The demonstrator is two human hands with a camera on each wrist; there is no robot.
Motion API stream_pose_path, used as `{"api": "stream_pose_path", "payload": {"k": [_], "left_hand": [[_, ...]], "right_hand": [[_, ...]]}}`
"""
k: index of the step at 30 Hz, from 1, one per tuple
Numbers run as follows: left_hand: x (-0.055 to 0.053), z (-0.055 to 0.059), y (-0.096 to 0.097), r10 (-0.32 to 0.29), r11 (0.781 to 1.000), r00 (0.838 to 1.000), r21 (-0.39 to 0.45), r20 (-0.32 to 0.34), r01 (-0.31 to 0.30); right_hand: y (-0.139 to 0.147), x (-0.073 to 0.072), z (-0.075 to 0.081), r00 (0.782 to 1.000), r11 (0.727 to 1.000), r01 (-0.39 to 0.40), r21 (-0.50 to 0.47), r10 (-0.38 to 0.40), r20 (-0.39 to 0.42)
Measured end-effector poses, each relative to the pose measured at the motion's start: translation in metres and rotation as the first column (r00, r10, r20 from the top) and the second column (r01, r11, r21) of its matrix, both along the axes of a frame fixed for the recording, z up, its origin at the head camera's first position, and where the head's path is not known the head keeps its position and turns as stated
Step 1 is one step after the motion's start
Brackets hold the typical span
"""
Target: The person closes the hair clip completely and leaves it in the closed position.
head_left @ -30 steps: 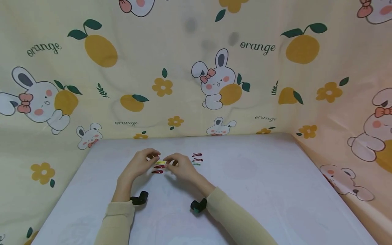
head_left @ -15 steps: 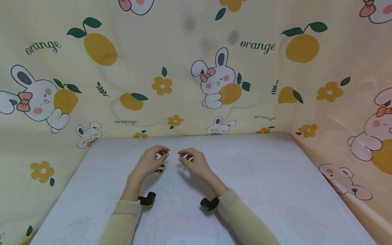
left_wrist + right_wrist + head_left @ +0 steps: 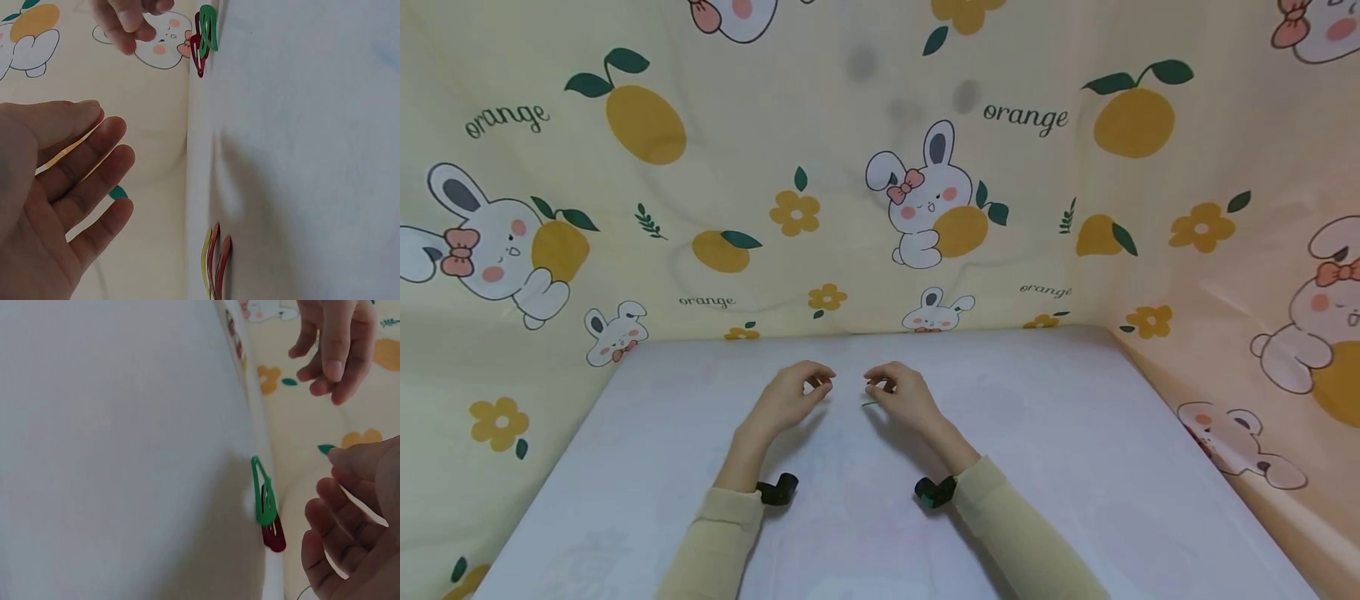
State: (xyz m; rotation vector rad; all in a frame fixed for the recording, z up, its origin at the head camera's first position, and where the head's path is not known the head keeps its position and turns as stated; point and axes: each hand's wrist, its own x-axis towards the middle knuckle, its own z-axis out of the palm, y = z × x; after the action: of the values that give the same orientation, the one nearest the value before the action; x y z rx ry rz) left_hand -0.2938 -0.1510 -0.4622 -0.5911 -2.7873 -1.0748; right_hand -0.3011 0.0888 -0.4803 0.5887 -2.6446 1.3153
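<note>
Over the far half of the table hovers my left hand, fingers loosely bent, with nothing visible between them. In the left wrist view, a yellow hair clip and two red hair clips lie side by side below that hand; it hides them in the head view. My right hand is raised opposite, its fingers relaxed and holding nothing visible. Beside it lies a green snap hair clip, partly overlapping a dark red hair clip in the right wrist view. Only the green one's tip shows in the head view.
A white-covered table reaches back to a yellow curtain printed with rabbits and oranges. The curtain also runs along the right side. A small black camera sits at each wrist, the left camera and the right camera.
Both hands have shifted right and drawn apart from their near-touching position over the left clips. Those clips, visible earlier, are now behind my left hand; my right hand covers most of the right-hand clips.
</note>
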Motion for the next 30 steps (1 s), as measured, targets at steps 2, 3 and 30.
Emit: {"api": "stream_pose_path", "payload": {"k": [2, 3, 30], "left_hand": [[0.000, 0.000, 0.003, -0.002, 1.000, 1.000, -0.005, 0.007, 0.002], [-0.001, 0.000, 0.004, -0.002, 1.000, 1.000, -0.007, 0.010, 0.002], [-0.015, -0.009, 0.031, -0.024, 0.999, 0.997, -0.041, 0.071, 0.027]], "right_hand": [[0.002, -0.002, -0.001, 1.000, 0.999, 0.005, 0.041, -0.006, 0.006], [0.003, -0.003, -0.001, 1.000, 0.998, 0.009, 0.067, -0.010, 0.011], [0.007, -0.011, -0.006, 0.999, 0.918, -0.023, 0.396, 0.010, 0.035]]}}
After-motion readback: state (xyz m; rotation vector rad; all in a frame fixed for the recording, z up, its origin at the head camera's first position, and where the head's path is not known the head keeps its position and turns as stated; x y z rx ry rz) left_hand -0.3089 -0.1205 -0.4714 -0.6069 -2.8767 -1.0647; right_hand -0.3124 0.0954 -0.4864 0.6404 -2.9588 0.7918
